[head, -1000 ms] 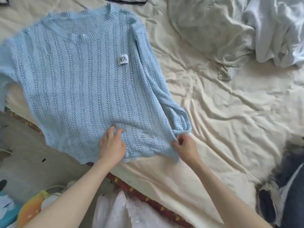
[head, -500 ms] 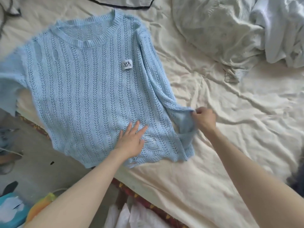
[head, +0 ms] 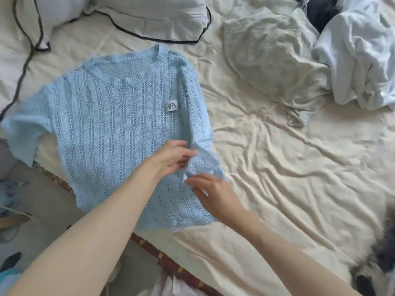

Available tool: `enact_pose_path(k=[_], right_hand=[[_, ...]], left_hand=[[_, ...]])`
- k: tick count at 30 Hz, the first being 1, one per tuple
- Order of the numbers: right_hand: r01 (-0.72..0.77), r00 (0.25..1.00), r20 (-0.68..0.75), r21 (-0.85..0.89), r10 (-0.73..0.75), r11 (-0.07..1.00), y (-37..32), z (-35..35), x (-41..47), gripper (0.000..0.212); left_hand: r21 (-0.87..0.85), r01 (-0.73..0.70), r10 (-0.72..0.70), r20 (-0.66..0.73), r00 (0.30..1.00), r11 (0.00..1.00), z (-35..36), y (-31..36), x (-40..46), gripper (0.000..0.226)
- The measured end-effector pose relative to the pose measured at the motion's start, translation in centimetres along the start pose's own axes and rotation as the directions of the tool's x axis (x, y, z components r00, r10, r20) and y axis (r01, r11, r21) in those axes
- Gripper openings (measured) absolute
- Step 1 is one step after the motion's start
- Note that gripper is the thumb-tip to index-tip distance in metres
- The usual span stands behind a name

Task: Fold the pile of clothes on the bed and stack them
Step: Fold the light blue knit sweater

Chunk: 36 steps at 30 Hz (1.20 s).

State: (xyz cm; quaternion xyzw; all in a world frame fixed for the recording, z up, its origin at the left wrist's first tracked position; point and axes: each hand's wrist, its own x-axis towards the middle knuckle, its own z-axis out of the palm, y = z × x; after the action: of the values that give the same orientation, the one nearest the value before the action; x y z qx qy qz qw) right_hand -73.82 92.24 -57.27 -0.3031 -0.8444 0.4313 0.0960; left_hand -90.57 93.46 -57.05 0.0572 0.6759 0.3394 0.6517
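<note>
Cream sheets (head: 277, 167), much wrinkled, cover the bed; white pillows with dark piping (head: 149, 20) are seen at the far edge. At left, a light blue open-knit sweater (head: 111, 135) is laid flat, front up, its left sleeve hanging off the bed edge. A small white label (head: 171, 105) is noted on the chest. The left hand (head: 173, 158) is pinched on the folded-in right sleeve (head: 201, 146); the right hand (head: 213, 193), fingers loosely curled, touches the sleeve cuff. Further right, a crumpled pale green garment (head: 273, 54) and white garment (head: 363, 56) are heaped, touching.
</note>
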Motion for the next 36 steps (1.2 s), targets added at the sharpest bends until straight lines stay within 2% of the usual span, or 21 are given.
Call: enact_pose_path(k=[2,4,6,7,9,12,14,18,21,24,27,30,31,34,36], right_hand=[[-0.055,0.998,0.01,0.028,0.054,0.998,0.4,0.5,-0.2,0.02],[-0.11,0.993,-0.038,0.023,0.111,0.994,1.0,0.2,0.1,0.021],[-0.182,0.98,-0.081,0.002,0.182,0.983,1.6,-0.3,0.8,0.022],[-0.224,0.97,-0.096,0.008,0.224,0.974,1.9,-0.5,1.3,0.023],[-0.303,0.947,-0.106,0.031,0.304,0.953,2.3,-0.8,3.0,0.026],[-0.384,0.917,-0.113,0.0,0.382,0.923,2.8,-0.6,6.3,0.031],[-0.44,0.891,-0.12,0.007,0.437,0.898,3.4,-0.3,8.9,0.033],[-0.591,0.804,-0.067,0.017,0.591,0.806,5.5,0.4,14.0,0.038],[-0.667,0.743,0.019,0.102,0.669,0.738,6.9,1.2,17.1,0.04],[-0.72,0.654,0.105,0.394,0.75,0.572,7.5,1.9,19.1,0.036],[-0.739,0.618,0.244,0.505,0.748,0.446,7.9,1.7,20.0,0.025],[-0.732,0.595,0.357,0.61,0.72,0.303,8.0,0.9,20.6,0.009],[-0.726,0.596,0.321,0.608,0.736,0.322,8.2,0.6,20.9,0.008],[-0.666,0.655,-0.033,0.447,0.755,0.597,9.5,-1.1,21.5,0.025],[-0.633,0.677,-0.221,0.312,0.702,0.708,10.4,-2.5,21.5,0.018]], left_hand=[[0.047,-0.048,0.053,-0.111,0.992,0.998,-1.2,-0.5,0.0,0.028],[0.02,-0.175,0.176,-0.185,0.967,0.984,-3.9,-0.5,-0.3,0.017],[0.004,-0.296,0.287,-0.258,0.922,0.955,-7.3,-0.3,-1.0,0.018],[0.014,-0.313,0.301,-0.312,0.901,0.95,-9.0,-0.3,-1.2,0.019],[0.116,-0.22,0.249,-0.439,0.863,0.969,-12.1,-1.1,-0.7,0.02],[0.381,0.087,0.144,-0.536,0.832,0.92,-15.0,-2.5,1.0,0.032],[0.506,0.118,0.193,-0.52,0.832,0.854,-15.5,-2.0,2.3,0.038],[0.689,-0.05,0.393,-0.351,0.85,0.723,-13.9,1.8,6.7,0.042],[0.757,-0.17,0.485,-0.214,0.848,0.631,-11.7,4.8,10.2,0.049],[0.729,-0.248,0.497,-0.144,0.856,0.638,-9.6,7.6,13.4,0.064],[0.749,-0.25,0.495,-0.118,0.861,0.613,-7.9,9.5,16.0,0.08],[0.766,-0.219,0.534,-0.185,0.825,0.604,-6.9,11.1,17.8,0.06],[0.748,-0.218,0.536,-0.21,0.818,0.627,-6.7,11.6,18.3,0.049],[0.649,-0.317,0.563,-0.209,0.8,0.691,-6.3,13.6,19.4,0.009],[0.56,-0.38,0.57,-0.209,0.795,0.736,-6.0,15.2,20.3,0.021]])
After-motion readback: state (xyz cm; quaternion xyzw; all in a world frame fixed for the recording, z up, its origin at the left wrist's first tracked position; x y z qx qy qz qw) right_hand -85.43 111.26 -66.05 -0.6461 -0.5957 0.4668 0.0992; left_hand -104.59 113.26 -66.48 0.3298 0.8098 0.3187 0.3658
